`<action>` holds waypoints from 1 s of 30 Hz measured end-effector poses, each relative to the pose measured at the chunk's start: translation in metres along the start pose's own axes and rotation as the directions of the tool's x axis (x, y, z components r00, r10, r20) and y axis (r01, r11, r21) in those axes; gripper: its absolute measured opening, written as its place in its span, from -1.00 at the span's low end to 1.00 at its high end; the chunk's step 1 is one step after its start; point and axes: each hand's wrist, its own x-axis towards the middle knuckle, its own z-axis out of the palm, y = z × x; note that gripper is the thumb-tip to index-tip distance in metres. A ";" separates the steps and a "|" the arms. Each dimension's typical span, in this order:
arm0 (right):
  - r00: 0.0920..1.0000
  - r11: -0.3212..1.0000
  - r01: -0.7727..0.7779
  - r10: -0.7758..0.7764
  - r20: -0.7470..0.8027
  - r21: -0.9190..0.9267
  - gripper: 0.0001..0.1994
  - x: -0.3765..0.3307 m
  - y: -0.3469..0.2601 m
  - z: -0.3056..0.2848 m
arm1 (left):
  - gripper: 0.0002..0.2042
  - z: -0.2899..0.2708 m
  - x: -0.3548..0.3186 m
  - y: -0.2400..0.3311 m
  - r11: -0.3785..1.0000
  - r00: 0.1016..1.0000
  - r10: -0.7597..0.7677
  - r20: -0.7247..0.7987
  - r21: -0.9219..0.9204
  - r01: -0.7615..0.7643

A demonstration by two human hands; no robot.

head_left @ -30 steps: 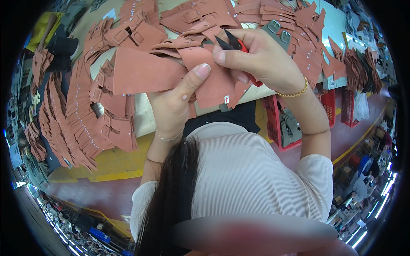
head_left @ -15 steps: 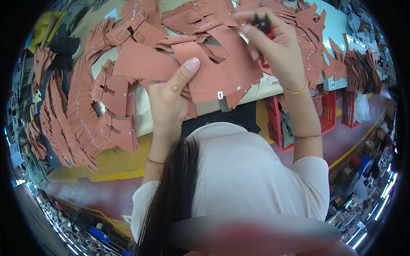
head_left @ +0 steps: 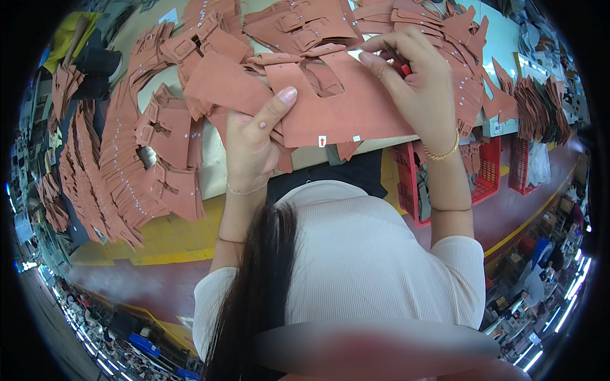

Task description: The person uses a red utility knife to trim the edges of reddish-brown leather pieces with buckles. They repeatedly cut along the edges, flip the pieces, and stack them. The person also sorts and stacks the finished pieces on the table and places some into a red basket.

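Note:
A terracotta leather-like shoe-upper piece (head_left: 375, 117) with a cut-out and a buckled strap (head_left: 276, 59) is held up in front of me. My left hand (head_left: 257, 130) grips its left side, thumb on top and fingers beneath. More terracotta layers show under that thumb. My right hand (head_left: 416, 76) is at the piece's upper right edge, fingers curled with thumb and forefinger near each other. Tucked in its palm are red-handled snips (head_left: 401, 68), mostly hidden by the fingers. Whether the fingertips also pinch the edge or a thread cannot be made out.
Fanned stacks of terracotta pieces (head_left: 124, 168) cover the table's left side, with buckled ones (head_left: 305, 32) behind and more stacks (head_left: 460, 82) at the right. Red plastic crates (head_left: 486, 168) stand below the table's right edge. Bundled pieces (head_left: 540, 105) hang at the far right.
My right hand has come down slightly and turned, so the snips' black tips no longer show. The held piece has tilted, its lower edge now more level. My left hand keeps its grip.

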 end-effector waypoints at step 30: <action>0.923 0.975 0.005 -0.090 0.375 0.222 -0.76 -0.010 -0.018 0.011 | -0.66 -0.003 -0.011 0.008 0.985 0.993 -0.081 0.081 -0.147 0.092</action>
